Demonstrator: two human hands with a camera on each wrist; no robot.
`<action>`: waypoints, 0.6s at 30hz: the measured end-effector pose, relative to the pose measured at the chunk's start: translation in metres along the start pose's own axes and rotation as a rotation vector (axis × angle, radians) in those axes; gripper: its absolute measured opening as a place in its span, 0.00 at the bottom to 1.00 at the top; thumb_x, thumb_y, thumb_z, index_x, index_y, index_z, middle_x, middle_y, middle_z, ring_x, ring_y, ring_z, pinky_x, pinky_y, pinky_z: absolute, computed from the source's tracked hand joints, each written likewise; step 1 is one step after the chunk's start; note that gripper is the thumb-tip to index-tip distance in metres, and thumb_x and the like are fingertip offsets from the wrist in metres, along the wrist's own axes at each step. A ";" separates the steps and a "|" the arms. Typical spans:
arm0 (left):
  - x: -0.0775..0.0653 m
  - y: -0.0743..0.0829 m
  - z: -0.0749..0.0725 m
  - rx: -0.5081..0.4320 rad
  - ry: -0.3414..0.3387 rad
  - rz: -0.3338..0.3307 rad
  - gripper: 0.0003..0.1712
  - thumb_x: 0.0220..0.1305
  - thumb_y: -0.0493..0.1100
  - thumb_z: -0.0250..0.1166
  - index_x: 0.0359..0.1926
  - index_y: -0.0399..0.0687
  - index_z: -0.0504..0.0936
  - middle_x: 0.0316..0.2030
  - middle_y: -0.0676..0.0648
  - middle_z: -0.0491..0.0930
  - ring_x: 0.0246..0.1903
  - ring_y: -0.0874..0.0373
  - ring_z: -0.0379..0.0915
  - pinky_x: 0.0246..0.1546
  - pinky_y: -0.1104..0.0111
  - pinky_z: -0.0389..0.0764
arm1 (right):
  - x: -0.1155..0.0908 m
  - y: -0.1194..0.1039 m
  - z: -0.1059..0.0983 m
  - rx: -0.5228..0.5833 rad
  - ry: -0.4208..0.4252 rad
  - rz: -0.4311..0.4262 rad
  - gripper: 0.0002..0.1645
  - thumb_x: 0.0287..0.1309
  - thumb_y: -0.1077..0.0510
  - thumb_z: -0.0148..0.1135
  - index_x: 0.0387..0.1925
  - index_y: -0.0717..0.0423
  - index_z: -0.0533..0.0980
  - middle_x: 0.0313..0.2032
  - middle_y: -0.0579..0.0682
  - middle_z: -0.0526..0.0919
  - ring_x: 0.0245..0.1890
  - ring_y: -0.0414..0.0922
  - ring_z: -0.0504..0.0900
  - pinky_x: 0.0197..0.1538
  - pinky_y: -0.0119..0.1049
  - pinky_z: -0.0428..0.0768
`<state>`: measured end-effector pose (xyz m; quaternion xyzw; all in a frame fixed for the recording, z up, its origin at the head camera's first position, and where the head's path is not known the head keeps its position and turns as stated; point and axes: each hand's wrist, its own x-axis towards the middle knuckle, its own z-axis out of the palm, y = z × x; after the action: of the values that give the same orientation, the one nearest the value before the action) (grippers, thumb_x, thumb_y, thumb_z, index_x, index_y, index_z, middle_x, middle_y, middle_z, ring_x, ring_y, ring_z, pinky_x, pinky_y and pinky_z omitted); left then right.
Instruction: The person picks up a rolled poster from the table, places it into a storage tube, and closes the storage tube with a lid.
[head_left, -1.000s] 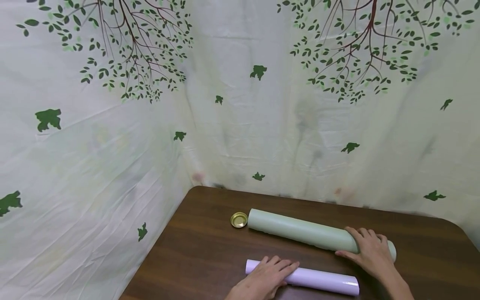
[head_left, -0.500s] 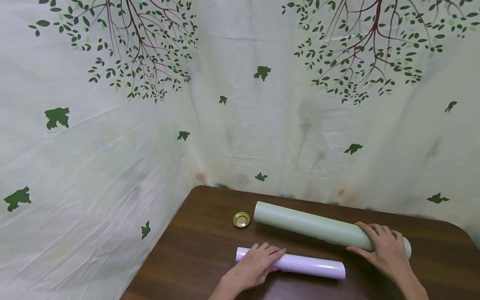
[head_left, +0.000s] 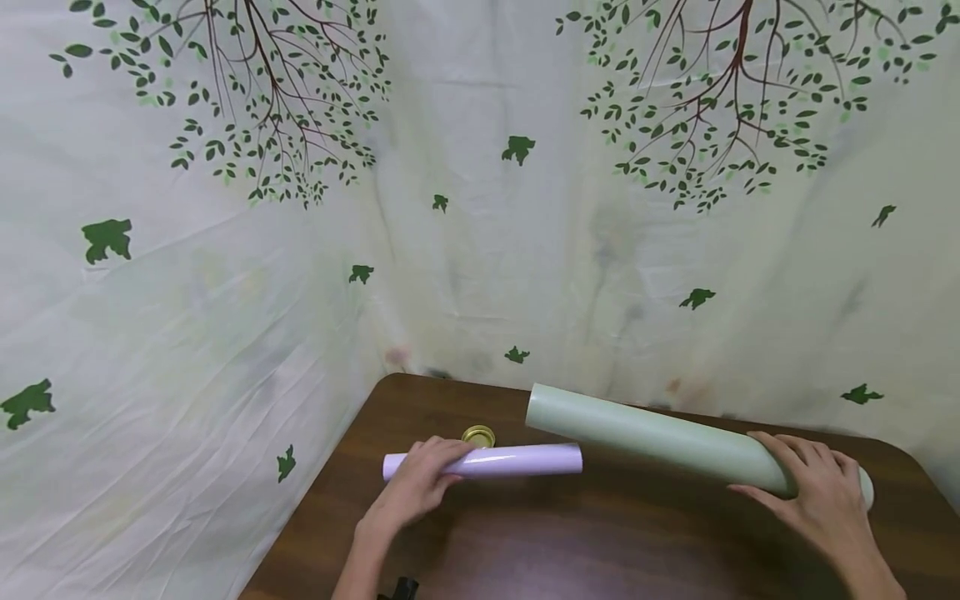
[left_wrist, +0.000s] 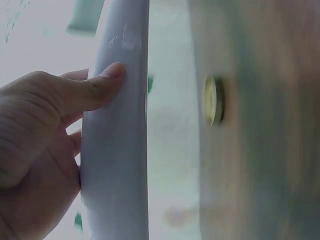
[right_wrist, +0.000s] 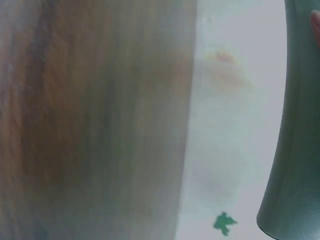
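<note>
My left hand (head_left: 415, 483) grips a glossy lavender roll (head_left: 521, 460) near its left end, above the table. In the left wrist view the thumb presses on the front of this roll (left_wrist: 117, 160), and the other fingers are mostly hidden behind it. Toward the right, my right hand (head_left: 821, 493) holds a longer, thicker pale green roll (head_left: 645, 433) near its right end, with the left end tilted up. Only a fingertip shows on the green roll (right_wrist: 305, 140) in the right wrist view. A small round gold dish or lid (head_left: 478, 434) lies just behind the lavender roll, partly covered by it.
The dark brown wooden table (head_left: 600, 537) has rounded back corners. Pale fabric with printed branches and leaves (head_left: 480, 275) hangs directly behind it and along its left side. A small black object (head_left: 406, 587) shows at the bottom edge, beside the left forearm.
The lavender roll has risen and moved left and away from me with my left hand, now covering part of the gold dish. My right hand has lifted the green roll and shifted it right.
</note>
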<state>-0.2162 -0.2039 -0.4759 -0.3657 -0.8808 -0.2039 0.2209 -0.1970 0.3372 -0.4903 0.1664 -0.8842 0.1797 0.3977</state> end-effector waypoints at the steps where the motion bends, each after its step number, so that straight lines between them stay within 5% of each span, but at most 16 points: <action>1: -0.004 -0.005 -0.005 -0.006 0.013 -0.025 0.31 0.48 0.32 0.76 0.57 0.43 0.82 0.50 0.48 0.83 0.46 0.55 0.77 0.41 0.58 0.72 | 0.000 0.000 -0.002 -0.010 0.008 -0.002 0.53 0.35 0.15 0.61 0.52 0.50 0.81 0.40 0.57 0.81 0.42 0.59 0.75 0.46 0.61 0.61; 4: -0.013 -0.020 -0.019 -0.007 0.053 -0.085 0.31 0.47 0.30 0.76 0.56 0.43 0.82 0.50 0.48 0.83 0.47 0.54 0.78 0.41 0.57 0.72 | -0.001 0.002 -0.008 -0.030 0.019 -0.006 0.55 0.40 0.12 0.52 0.52 0.51 0.81 0.40 0.58 0.81 0.42 0.59 0.75 0.46 0.61 0.61; 11: -0.025 -0.042 -0.043 0.016 0.129 -0.198 0.33 0.44 0.26 0.76 0.55 0.43 0.83 0.50 0.46 0.84 0.46 0.50 0.79 0.40 0.55 0.70 | 0.007 0.004 -0.019 -0.048 0.062 -0.034 0.56 0.39 0.12 0.51 0.50 0.51 0.82 0.40 0.58 0.81 0.42 0.59 0.75 0.45 0.60 0.60; 18: -0.023 -0.048 -0.056 -0.005 0.145 -0.216 0.33 0.46 0.24 0.75 0.56 0.41 0.82 0.51 0.44 0.83 0.48 0.47 0.78 0.44 0.49 0.70 | 0.012 0.001 -0.023 -0.037 0.095 -0.053 0.55 0.39 0.12 0.52 0.51 0.50 0.83 0.41 0.57 0.82 0.42 0.59 0.75 0.45 0.60 0.59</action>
<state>-0.2230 -0.2769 -0.4522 -0.2538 -0.8963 -0.2546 0.2598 -0.1901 0.3464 -0.4674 0.1735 -0.8629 0.1604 0.4468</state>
